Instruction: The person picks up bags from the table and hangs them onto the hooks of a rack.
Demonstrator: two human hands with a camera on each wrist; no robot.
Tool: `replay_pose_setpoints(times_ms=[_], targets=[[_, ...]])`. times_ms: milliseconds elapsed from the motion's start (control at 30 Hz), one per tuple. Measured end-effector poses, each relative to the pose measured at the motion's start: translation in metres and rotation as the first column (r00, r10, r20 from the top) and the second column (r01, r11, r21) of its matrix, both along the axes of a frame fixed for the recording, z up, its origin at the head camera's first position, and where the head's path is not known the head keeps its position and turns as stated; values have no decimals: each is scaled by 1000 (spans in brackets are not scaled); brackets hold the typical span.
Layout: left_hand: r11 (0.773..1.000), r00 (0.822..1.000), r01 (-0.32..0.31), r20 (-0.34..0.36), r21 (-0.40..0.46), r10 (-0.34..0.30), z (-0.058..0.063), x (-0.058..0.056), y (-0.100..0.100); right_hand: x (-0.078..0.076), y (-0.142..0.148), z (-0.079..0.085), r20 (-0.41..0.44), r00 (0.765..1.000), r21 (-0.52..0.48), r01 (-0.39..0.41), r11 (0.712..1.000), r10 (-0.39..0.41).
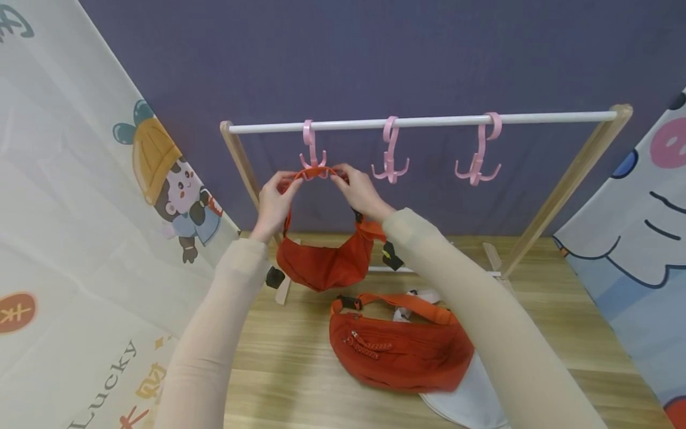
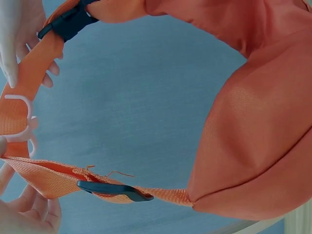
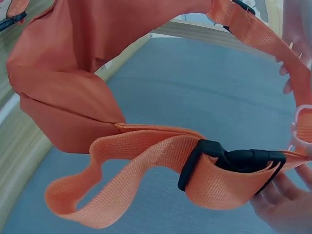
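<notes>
An orange-red waist bag [image 1: 327, 262] hangs below both hands, its strap [image 1: 315, 172] lying at the prongs of the left pink hook [image 1: 309, 140]. My left hand [image 1: 274, 199] pinches the strap just left of that hook. On the other side, my right hand [image 1: 361, 192] pinches it between thumb and fingers. A black buckle [image 3: 243, 161] sits on the strap close to my right hand, and a loose strap loop dangles beside it. In the left wrist view a dark strap slider [image 2: 114, 190] shows near my left hand. The strap hides part of the prongs.
Two more pink hooks [image 1: 390, 158] [image 1: 479, 158] hang along the white rail [image 1: 439, 122] of a wooden-legged rack. A second orange-red waist bag [image 1: 402, 354] lies on the wood-patterned floor, over a white item [image 1: 471, 396]. Printed curtains flank both sides.
</notes>
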State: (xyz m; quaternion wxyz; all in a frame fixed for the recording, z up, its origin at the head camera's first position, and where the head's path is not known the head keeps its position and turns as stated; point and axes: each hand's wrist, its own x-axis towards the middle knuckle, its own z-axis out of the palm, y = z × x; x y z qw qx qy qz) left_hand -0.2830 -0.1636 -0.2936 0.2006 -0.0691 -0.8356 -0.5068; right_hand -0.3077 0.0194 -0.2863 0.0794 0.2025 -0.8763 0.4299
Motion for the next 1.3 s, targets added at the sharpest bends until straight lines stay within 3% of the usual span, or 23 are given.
replay_pose_setpoints(times_ms=[867,1300], targets=[[1000,997,-22,-80,-11,21,-18,-2,4,3,6,-18,-66,998,53,5,999,-2],[988,991,-102,-98,-114,91,-22,2,5,12,9,-21,-97,995,102,-14,995,24]])
